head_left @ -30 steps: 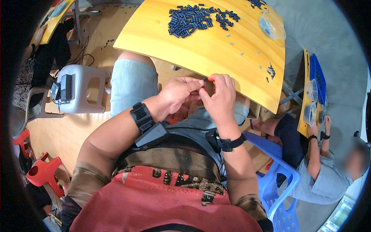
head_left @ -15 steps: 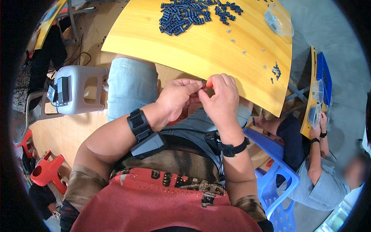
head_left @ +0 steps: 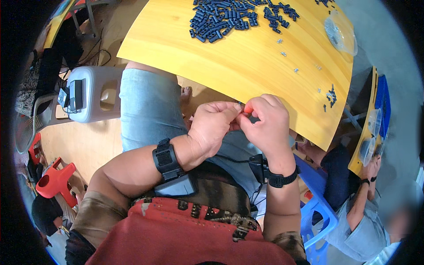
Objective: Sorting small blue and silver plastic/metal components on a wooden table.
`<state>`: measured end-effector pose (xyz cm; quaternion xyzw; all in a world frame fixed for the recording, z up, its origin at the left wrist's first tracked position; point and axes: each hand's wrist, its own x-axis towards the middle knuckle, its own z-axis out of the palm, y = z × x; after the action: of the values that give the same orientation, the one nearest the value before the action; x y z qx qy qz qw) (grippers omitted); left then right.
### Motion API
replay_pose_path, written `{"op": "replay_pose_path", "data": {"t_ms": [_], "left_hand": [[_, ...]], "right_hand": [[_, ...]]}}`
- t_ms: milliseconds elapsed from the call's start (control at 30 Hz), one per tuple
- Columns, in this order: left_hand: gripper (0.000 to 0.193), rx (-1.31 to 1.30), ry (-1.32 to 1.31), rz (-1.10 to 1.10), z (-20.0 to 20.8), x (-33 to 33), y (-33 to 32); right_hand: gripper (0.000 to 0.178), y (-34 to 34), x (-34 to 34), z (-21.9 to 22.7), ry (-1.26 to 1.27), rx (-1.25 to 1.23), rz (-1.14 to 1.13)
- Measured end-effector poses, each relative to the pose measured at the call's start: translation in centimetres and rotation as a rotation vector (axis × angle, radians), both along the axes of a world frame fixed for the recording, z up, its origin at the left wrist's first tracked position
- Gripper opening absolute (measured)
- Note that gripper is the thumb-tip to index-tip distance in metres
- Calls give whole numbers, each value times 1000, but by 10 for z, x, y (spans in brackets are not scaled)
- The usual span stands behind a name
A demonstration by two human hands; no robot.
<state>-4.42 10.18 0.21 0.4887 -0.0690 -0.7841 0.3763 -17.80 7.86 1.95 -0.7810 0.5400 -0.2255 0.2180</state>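
Note:
Just in front of the table's near edge, my left hand [head_left: 211, 126] and my right hand [head_left: 269, 126] meet fingertip to fingertip. Between them is a small dark part [head_left: 241, 106], mostly covered by the fingers. Thumb and forefinger of each hand are pinched together on it. On the yellow wood-grain table [head_left: 247, 66] lies a pile of small black plastic parts [head_left: 225, 20], with a smaller group of black parts [head_left: 280, 15] beside it. Little metal pieces [head_left: 296, 70] are scattered to the right, and dark screws [head_left: 331, 96] form a small heap near the right edge.
A clear plastic bowl [head_left: 340, 33] holds small metal bits at the table's far right. A grey-white stool [head_left: 90, 99] carries a black adapter. Blue chair [head_left: 320, 212] and a person in a grey shirt [head_left: 362, 225] are on the right; a red stool [head_left: 56, 183] stands left.
The view has shifted, so table and parts appear farther right and slightly lower. Both hands remain pinched together at the table edge, their fingers slightly moved.

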Motion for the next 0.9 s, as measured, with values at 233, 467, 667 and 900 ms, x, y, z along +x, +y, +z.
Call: {"op": "replay_pose_path", "data": {"t_ms": [233,467,667,900], "left_hand": [[16,-45,-25,2,-9,1,1],[16,-26,37,55,-1,-5,-3],[18,-131,87,-131,1,7,12],[25,-116,66,-594,-2,-3,40]], "right_hand": [[16,1,0,-3,-50,-34,-9],[15,3,-1,-2,34,-95,-28],[15,27,-7,0,-186,-73,-42],[22,85,-75,-18,-451,479,-23]]}}
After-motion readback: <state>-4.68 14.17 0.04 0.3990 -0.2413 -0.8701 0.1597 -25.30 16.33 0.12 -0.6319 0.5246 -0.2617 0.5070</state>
